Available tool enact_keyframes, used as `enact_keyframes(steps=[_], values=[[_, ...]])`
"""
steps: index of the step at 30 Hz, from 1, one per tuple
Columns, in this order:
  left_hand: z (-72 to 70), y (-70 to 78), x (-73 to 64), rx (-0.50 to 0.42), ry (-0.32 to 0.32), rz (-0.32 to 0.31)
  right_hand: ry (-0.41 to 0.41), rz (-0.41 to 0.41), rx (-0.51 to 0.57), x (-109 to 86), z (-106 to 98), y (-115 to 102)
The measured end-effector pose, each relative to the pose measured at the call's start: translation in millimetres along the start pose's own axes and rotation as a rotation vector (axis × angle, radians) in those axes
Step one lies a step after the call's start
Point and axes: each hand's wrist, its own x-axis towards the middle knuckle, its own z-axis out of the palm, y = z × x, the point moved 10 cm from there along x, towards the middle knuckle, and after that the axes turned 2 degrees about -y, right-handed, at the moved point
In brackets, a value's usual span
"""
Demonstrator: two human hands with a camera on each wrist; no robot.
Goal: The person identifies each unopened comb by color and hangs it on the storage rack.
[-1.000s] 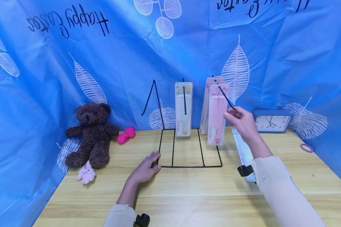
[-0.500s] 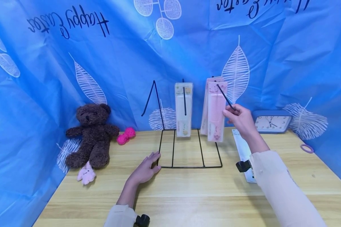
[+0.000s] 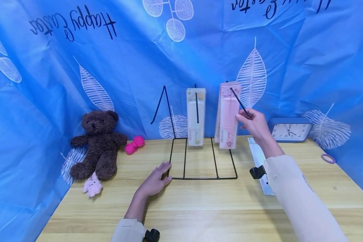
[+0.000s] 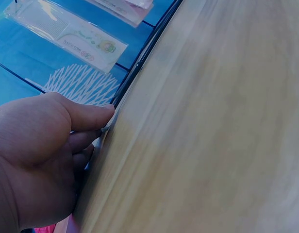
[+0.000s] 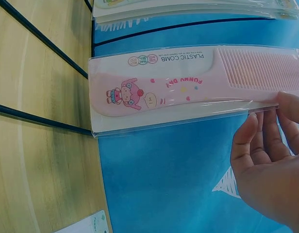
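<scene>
A black wire display rack with three hooks stands on the table. My left hand holds its front left corner, thumb at the front wire and fingers by the side wire. On the right hook hangs a packaged pink comb, in front of other pink packs. My right hand pinches its right edge, close to the hook's tip. In the right wrist view, the thumb and fingertips meet the clear sleeve's edge beside the comb's teeth. Packaged light-coloured combs hang on the middle hook; the left hook is bare.
Another packaged comb lies on the table, partly hidden under my right forearm. A blue clock and a purple ring are at the right. A brown teddy bear, pink bow and small pink plush are at the left.
The front pink comb has slid back along the right hook toward the packs behind it, with my right hand following inward. My left hand stays at the rack's corner.
</scene>
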Motion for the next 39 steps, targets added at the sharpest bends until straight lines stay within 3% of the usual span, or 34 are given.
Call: enact_keyframes(steps=[21, 39], values=[[-0.1, 2.7, -0.6, -0.001, 0.009, 0.002, -0.003, 0.017, -0.005, 8.3, -3.8, 1.4], [-0.6, 1.5, -0.6, -0.001, 0.008, -0.006, -0.029, 0.123, -0.038, -7.7, -26.3, 53.2]])
